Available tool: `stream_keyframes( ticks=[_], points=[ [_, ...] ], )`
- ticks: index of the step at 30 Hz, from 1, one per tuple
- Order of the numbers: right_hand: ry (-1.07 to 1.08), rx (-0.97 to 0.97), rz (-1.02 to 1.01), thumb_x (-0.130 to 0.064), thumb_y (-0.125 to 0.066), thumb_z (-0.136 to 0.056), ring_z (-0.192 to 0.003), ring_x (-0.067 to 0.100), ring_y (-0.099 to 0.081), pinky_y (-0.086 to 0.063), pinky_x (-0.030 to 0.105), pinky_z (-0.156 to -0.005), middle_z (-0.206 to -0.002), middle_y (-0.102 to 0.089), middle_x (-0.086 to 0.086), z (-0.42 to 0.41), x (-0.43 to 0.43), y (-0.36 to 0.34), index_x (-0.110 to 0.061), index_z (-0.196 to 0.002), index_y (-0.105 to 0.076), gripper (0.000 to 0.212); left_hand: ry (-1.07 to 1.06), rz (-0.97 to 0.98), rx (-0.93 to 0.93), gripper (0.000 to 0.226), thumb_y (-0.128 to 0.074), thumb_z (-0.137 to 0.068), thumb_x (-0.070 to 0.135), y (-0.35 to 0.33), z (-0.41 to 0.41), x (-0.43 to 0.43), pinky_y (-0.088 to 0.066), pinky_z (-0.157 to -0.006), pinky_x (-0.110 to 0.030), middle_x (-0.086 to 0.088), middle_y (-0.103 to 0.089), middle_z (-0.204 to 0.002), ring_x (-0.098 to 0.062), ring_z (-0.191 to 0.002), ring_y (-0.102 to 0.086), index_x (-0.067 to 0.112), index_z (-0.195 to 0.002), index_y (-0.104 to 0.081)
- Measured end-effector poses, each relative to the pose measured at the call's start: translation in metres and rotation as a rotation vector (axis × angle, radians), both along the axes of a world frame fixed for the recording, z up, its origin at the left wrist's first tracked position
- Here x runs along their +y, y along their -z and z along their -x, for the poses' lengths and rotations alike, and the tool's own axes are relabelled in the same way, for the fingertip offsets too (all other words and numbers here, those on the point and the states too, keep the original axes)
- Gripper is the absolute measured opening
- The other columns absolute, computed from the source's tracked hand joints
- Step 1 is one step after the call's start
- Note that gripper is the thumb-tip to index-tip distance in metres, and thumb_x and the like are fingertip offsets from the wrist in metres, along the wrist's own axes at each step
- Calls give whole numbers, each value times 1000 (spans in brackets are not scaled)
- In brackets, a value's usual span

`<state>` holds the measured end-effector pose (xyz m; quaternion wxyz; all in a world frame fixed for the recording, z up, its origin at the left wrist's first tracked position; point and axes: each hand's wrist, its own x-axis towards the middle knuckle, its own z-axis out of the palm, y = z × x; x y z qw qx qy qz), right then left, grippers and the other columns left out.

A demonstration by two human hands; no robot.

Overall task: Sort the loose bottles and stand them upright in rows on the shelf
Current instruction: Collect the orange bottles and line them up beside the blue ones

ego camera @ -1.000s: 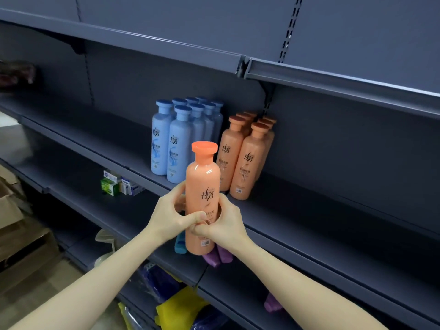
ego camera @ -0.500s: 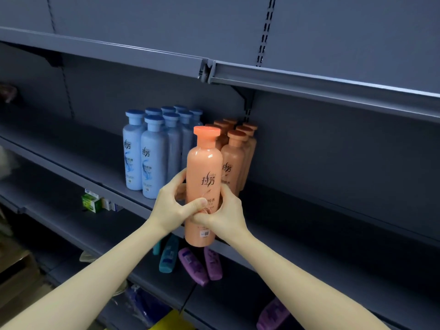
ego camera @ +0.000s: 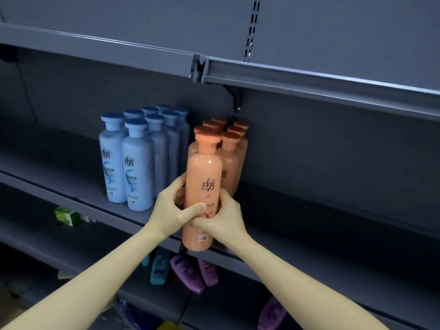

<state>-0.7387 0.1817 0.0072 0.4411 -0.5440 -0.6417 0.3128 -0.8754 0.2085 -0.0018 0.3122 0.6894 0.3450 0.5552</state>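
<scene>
Now both hands wrap the lower half of one orange bottle. The left hand curls its fingers round the left side with its thumb across the label, and the right hand curls round the right side, the thumbs meeting at the front. The bottle is upright, its base hanging at the front lip of the shelf, apparently not yet set down. A second ago it hung lower, before the gap between the two colour groups. It has since been carried up and inward and now covers the front-left bottle of the orange row just behind. Placing looks nearly done, with only the lowering left. Below, purple bottles and a teal bottle lie loose. Farther back and to the left, the blue bottles stand in rows.
</scene>
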Motion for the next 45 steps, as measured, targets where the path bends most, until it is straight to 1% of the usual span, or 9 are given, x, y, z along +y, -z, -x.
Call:
stream_keyframes(
  ticks=[10, 16, 19, 24, 26, 35, 38, 41, 45],
  points=[
    [98, -16, 36, -30, -77, -50, -90, 8, -64, -56, 35, -81, -98, -67, -7, 25, 21, 4, -26, -103, -56, 57, 78, 31, 22, 83, -71, -57, 47, 9, 23, 36, -51, -76, -15, 10, -66, -105, -2, -93, -66, 10, -128, -49],
    [156, -43, 51, -24, -81, -54, -89, 9, -64, -56, 32, -79, -97, -66, -6, 30, 29, 8, -27, -100, -53, 54, 124, 52, 32, 70, -71, -55, 47, 11, 25, 46, -47, -76, -7, 16, -63, -103, 8, -92, -63, 38, -118, -44],
    [182, -44, 65, -15, -82, -58, -90, 11, -65, -56, 34, -81, -98, -67, -4, 31, 31, 12, -28, -101, -53, 54, 165, 65, 44, 74, -72, -54, 47, 15, 26, 53, -46, -78, -7, 17, -62, -107, 8, -95, -62, 40, -120, -41],
    [228, -60, 75, -17, -81, -55, -91, 14, -65, -56, 39, -82, -98, -67, -3, 32, 35, 16, -25, -103, -53, 56, 228, 66, 75, 82, -72, -53, 48, 21, 27, 64, -48, -81, -12, 15, -64, -109, 1, -97, -64, 33, -128, -42],
    [245, -51, 72, -19, -80, -54, -90, 14, -65, -56, 39, -81, -98, -67, -3, 33, 36, 17, -26, -102, -53, 56, 241, 63, 80, 80, -72, -54, 49, 21, 27, 65, -48, -82, -12, 16, -63, -111, 2, -98, -63, 38, -126, -41],
    [266, 6, 74, -12, -80, -64, -96, 12, -64, -56, 30, -80, -105, -65, -3, 39, 26, 23, -29, -108, -49, 57, 270, 110, 77, 76, -68, -53, 56, 29, 29, 60, -44, -84, -10, 26, -53, -115, 12, -102, -56, 53, -120, -33],
    [274, 9, 70, -22, -80, -67, -98, 8, -62, -54, 28, -84, -108, -63, -7, 41, 20, 27, -29, -115, -47, 58, 249, 117, 27, 68, -61, -59, 58, 37, 25, 50, -41, -79, -2, 24, -49, -119, 19, -102, -50, 47, -120, -32],
    [282, -24, 89, -21, -82, -68, -97, 3, -60, -52, 19, -82, -108, -61, -10, 45, 15, 36, -31, -114, -45, 60, 221, 159, -42, 75, -52, -65, 62, 45, 21, 45, -38, -85, -2, 6, -45, -132, 11, -111, -48, 33, -132, -32],
    [353, -18, 88, -18, -82, -66, -98, 8, -62, -55, 30, -85, -109, -63, -6, 48, 13, 49, -32, -111, -47, 59, 219, 191, -91, 76, -40, -69, 63, 46, 18, 40, -28, -90, 4, 1, -35, -137, 19, -114, -36, 29, -136, -28]
  ],
)
